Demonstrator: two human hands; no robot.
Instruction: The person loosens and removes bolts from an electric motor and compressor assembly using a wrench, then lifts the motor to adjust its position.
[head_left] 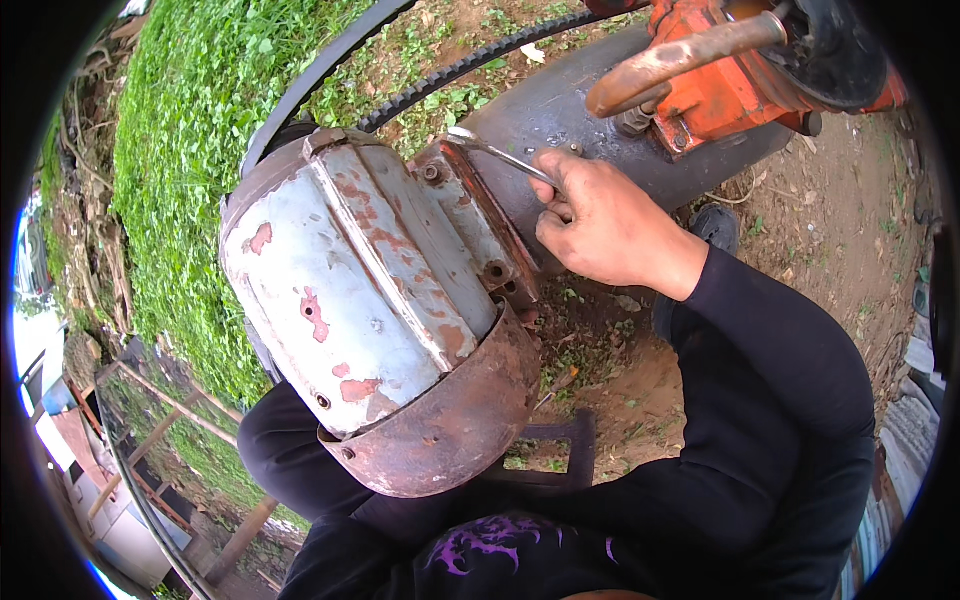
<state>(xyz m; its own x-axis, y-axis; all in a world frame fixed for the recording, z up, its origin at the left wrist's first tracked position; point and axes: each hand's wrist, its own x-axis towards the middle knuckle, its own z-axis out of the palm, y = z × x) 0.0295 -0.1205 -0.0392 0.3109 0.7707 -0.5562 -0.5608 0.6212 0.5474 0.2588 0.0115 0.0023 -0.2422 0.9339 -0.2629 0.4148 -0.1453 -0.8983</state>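
My right hand [605,215] is closed around a slim metal wrench [505,158]. The wrench's far end rests by the upper edge of a rusty mounting bracket [480,220], near a bolt [432,173]. The bracket runs along the side of a grey electric motor [340,270] with flaking paint and a rusty end cover [440,430]. Behind the bracket lies a dark cylindrical tank [560,100]. My left hand does not show; the motor hides the area beyond my left sleeve.
A black toothed belt [450,82] loops from the motor's far end toward an orange machine [705,95] with a rusty curved pipe [690,60] on the tank. Grass [190,180] lies left, bare soil [840,200] right. A dark stool-like frame [580,450] stands below.
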